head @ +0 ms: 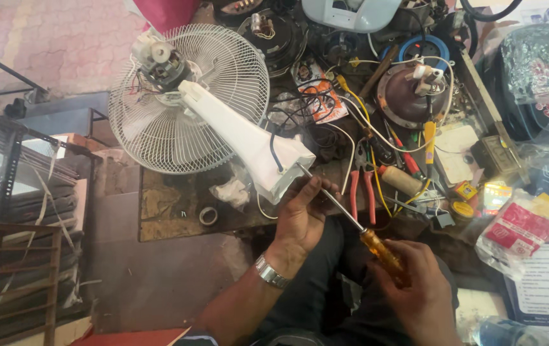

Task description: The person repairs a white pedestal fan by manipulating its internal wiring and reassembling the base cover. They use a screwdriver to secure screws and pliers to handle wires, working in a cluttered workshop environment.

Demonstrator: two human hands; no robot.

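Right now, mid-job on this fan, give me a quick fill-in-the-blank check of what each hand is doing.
1. The right hand grips the screwdriver by its ____ handle.
2. The screwdriver's tip meets the white fan neck at its ____ end.
3. The left hand wears a ____ on its wrist.
4. The pliers on the bench have ____ handles.

Missing words: orange; base; watch; red

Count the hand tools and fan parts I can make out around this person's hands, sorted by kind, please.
Screwdrivers: 1, amber-handled screwdriver in the right hand
Pliers: 1, red-handled pliers
Fan guards: 1, white wire fan guard
Fan necks: 1, white fan neck, steadied by the left hand
Tape rolls: 1, small tape roll
Total: 5
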